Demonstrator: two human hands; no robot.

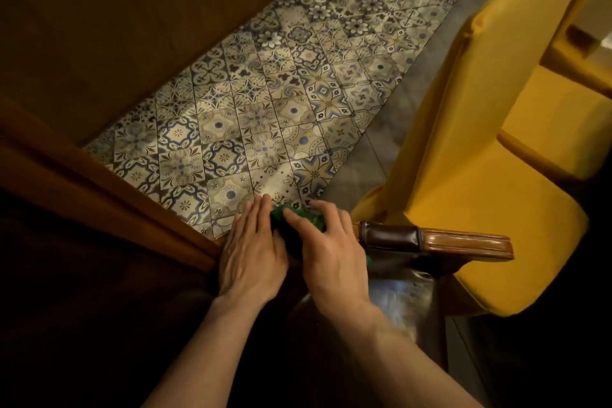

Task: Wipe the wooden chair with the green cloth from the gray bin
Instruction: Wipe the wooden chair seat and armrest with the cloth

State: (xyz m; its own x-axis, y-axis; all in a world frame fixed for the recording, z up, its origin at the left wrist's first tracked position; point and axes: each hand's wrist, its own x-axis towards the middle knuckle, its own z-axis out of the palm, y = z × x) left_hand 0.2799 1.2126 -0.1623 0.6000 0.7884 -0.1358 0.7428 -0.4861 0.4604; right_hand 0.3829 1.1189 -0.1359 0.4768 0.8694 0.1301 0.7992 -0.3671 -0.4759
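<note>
The dark wooden chair [433, 242] is below me; its top rail runs right from my hands and its glossy seat shows beneath. A green cloth [309, 220] is bunched on the rail's left end. My right hand [331, 252] lies on the cloth with its fingers curled over it. My left hand [251, 252] rests flat beside it, fingers together, touching the cloth's left edge and the rail. Most of the cloth is hidden under my hands. The gray bin is not in view.
A yellow upholstered chair [480, 149] stands close on the right, touching the wooden chair's rail end. Patterned floor tiles [265, 109] stretch ahead. A brown wooden wall panel [99, 26] fills the left, with a wooden edge [99, 182] running diagonally to my left hand.
</note>
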